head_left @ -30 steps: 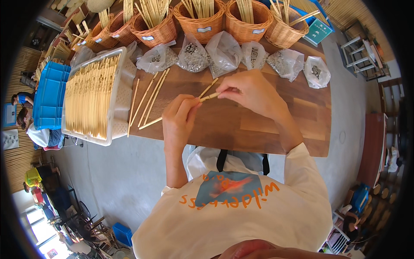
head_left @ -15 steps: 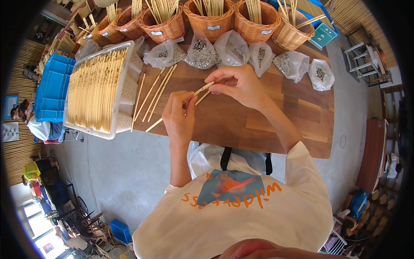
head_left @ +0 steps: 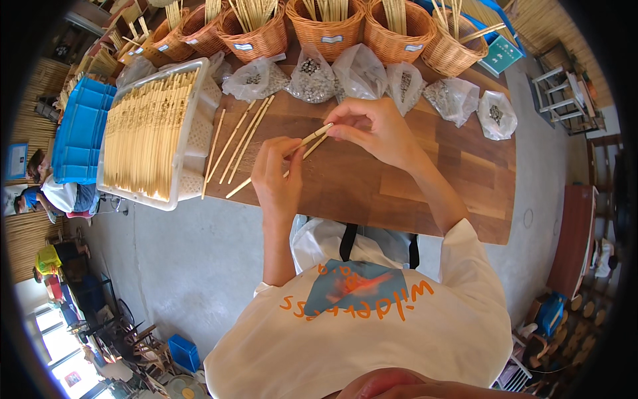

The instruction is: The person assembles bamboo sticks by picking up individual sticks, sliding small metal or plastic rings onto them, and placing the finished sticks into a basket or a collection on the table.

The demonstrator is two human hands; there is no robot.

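Yellowish stick [head_left: 315, 135]: left fingers [head_left: 284, 145] are gripping it, right fingers [head_left: 351, 135] are pinching its tip; keeping both grips light and steady is probably helping.

Smooth grey floor [head_left: 186, 266], around wooden worktable [head_left: 412, 179] with varied brown planks. Slatted tan wall [head_left: 25, 100] at far left, curved by lens. Bright window [head_left: 50, 320] at lower left, panes washed out white. Dark wooden furniture [head_left: 136, 338] crowded near it, details unclear. Reddish-brown cabinet [head_left: 570, 233] at right; pale-framed rack [head_left: 557, 92] above it.
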